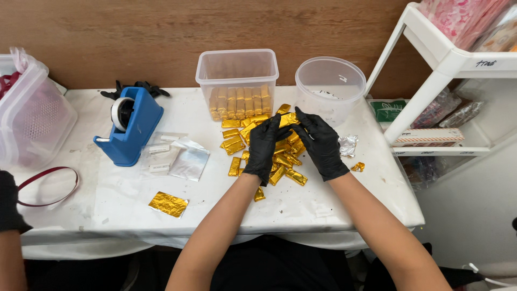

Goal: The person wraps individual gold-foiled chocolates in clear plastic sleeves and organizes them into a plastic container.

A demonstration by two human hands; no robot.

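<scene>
Both hands pinch gold bar; square tub, round tub behind.

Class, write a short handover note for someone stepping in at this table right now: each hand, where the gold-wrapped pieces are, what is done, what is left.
Left hand, black-gloved: fingertips on a gold-wrapped bar, held jointly with the right hand, also gloved, above the loose pile.
Rectangular tub: a row of wrapped bars stands inside; that much is done.
Round tub: looks nearly empty.
Left: the loose pile and a flat gold foil sheet near the front edge.
Blue tape dispenser stands to the left, untouched.
</scene>
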